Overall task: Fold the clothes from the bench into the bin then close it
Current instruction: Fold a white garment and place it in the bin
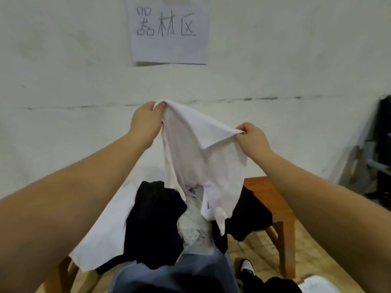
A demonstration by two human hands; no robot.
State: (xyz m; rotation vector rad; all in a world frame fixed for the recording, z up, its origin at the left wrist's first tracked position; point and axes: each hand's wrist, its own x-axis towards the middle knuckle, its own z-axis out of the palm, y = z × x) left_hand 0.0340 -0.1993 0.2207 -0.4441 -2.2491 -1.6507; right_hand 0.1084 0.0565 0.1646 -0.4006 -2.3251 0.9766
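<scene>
Both bare forearms reach forward from the near edge. The left hand [146,121] pinches one top corner of a white garment [201,157], thumb and fingers closed on the cloth. The right hand [252,139] pinches the other corner, a little lower. The garment hangs between them in the air, and its lower end dangles just over the pile below.

It seems the person is at the step of spreading out one piece before folding. The next move probably asks for straight edges: shake it flat, then bring the two corners together.

Under it lies the pile of clothes [154,225], black, white and grey pieces mixed, on a wooden bench [273,199]. The bin is not in view, so where it stands cannot be told.

Behind is a pale wall with a paper sign [169,30] with handwritten characters. Far right stands some dark equipment [383,144], too blurred to name. The floor [313,250] looks like tan tiles.
</scene>
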